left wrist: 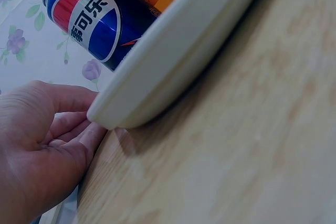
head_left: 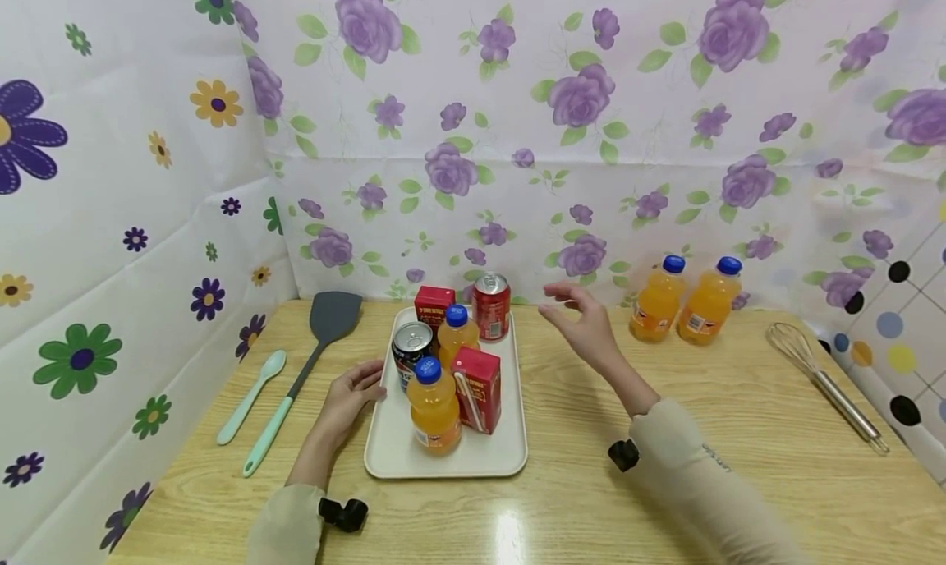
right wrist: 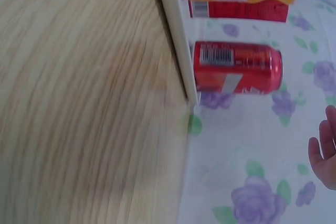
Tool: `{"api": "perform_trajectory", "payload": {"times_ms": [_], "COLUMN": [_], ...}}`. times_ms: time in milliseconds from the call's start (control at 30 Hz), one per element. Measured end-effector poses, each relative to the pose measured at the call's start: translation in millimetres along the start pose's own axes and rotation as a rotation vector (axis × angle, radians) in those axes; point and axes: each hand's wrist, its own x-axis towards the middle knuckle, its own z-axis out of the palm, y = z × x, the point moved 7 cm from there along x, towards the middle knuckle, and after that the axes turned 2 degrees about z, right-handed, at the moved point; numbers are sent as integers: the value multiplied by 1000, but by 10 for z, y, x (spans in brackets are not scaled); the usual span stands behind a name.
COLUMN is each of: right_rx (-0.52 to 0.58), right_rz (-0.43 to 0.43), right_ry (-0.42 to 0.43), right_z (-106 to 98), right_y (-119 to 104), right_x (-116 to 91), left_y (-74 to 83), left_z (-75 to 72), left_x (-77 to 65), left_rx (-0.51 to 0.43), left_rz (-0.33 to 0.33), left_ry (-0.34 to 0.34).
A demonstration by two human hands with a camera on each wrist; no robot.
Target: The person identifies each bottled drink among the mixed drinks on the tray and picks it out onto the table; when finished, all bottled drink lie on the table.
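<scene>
A cream tray carries several drinks. On it stand two orange juice bottles with blue caps, two red drink cartons, a dark blue cola can and a red can. The front carton has a white straw on its side. My left hand holds the tray's left edge; the left wrist view shows the rim between thumb and fingers. Right of the red can, my right hand hovers in the air with loosely bent, spread fingers. It holds nothing and is apart from the tray.
Two more orange juice bottles stand at the back right. A metal whisk lies at the far right. Left of the tray are a grey spatula with a mint handle and a mint spoon. Flowered cloth hangs behind the wooden table.
</scene>
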Motion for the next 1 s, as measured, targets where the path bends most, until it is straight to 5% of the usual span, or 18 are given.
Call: {"api": "perform_trajectory", "payload": {"times_ms": [500,1000], "right_rx": [72,128], "right_rz": [-18,43], "right_ry": [-176,-289], "right_z": [667,1029], "right_y": [-328,-423], "right_x": [-42,-35], "left_y": [-2,2], "left_z": [-9,-8], "left_x": [-11,-9], "left_rx": [5,-2], "left_rz": [-5,7], "left_ry": [0,4]}}
